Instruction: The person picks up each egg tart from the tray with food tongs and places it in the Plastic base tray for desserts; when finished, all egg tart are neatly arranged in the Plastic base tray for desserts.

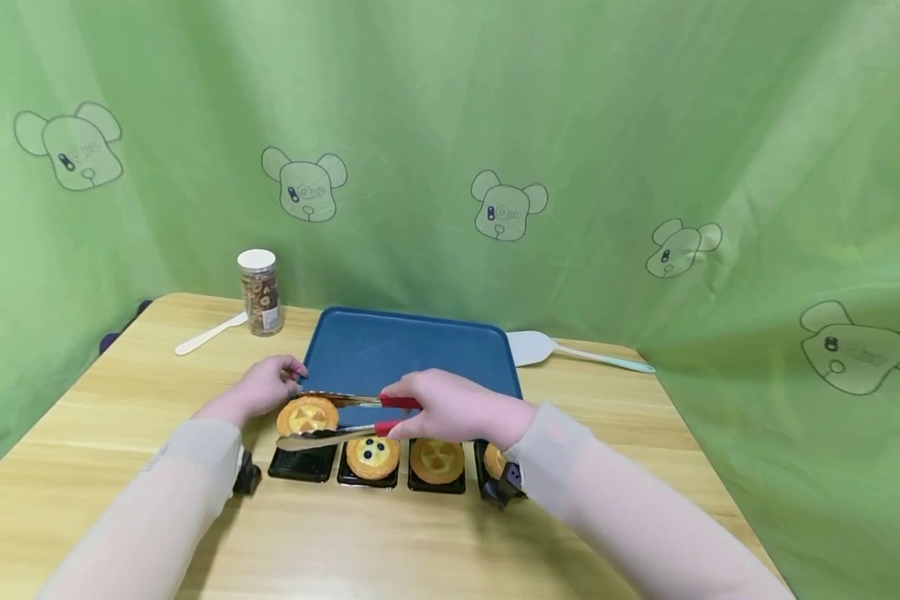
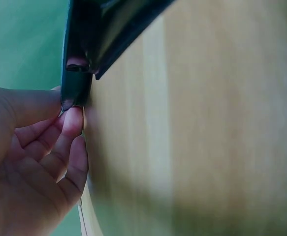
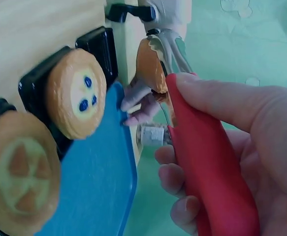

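My right hand [image 1: 461, 406] grips a pair of metal tongs [image 1: 330, 437] by their red handles [image 3: 209, 162]. Between the tongs' ends is an egg tart [image 1: 307, 413] with a triangle pattern, above a small black tray [image 1: 302, 467]. At the left edge of a blue tray [image 1: 412, 346], my left hand [image 1: 266, 385] pinches the rim between thumb and fingers, as the left wrist view shows. A blueberry-topped tart [image 1: 372, 457] and a second patterned tart [image 1: 437, 461] sit in their own black trays alongside. My right wrist partly hides another tart [image 1: 494, 460].
Behind the left hand stands a clear jar [image 1: 260, 292] with a white lid, and a white plastic knife-like utensil [image 1: 210, 333] lies beside it. A white spatula [image 1: 528, 347] with a pale green handle end rests right of the blue tray. Green curtain [image 1: 420, 108] surrounds the wooden table.
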Demonstrator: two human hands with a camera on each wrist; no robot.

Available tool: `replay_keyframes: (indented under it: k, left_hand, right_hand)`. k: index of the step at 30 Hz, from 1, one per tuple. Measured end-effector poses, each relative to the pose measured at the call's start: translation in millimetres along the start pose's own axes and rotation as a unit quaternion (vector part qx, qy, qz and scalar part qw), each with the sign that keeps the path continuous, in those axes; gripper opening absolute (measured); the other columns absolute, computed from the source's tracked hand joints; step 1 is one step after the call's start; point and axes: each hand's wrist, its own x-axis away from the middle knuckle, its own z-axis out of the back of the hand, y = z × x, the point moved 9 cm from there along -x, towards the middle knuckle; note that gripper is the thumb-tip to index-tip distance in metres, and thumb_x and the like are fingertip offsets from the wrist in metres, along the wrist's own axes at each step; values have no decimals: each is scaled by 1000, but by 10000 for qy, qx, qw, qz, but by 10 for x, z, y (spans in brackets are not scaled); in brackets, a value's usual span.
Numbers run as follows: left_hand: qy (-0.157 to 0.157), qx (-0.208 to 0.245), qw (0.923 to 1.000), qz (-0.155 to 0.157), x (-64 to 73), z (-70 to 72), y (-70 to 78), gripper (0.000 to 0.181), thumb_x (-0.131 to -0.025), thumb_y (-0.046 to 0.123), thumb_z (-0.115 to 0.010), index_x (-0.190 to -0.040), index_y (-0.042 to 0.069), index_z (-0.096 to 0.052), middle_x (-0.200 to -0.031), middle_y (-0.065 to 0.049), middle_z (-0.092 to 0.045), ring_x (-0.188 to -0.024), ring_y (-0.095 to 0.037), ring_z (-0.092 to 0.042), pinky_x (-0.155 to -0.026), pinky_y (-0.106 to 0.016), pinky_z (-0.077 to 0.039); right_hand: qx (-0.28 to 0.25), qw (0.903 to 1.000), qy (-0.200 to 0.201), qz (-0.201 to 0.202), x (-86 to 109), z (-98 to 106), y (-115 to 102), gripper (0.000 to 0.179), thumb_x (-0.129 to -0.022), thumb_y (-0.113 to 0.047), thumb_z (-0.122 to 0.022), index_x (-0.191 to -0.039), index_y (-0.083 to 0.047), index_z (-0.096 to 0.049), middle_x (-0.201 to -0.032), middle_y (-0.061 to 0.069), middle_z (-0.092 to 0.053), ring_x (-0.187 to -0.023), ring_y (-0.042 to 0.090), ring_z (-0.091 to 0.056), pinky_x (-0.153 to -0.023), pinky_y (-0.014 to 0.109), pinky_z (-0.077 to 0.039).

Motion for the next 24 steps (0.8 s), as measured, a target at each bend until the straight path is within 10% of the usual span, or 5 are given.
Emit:
replay_keyframes:
  k: [24]
  left_hand:
    - [29,77,10000,55,4,-1,10,19,-86,-7,-64,-105,-9,-61,-95,-19,-62,-89,-32,-61,-85,-48,-50]
  right_hand:
    - [321,9993,-173,16,-133,-282,-6,61,-89,-42,-71,-140,-13,-56,-128,-1,-62,-107,11,-57,-86,30,-49]
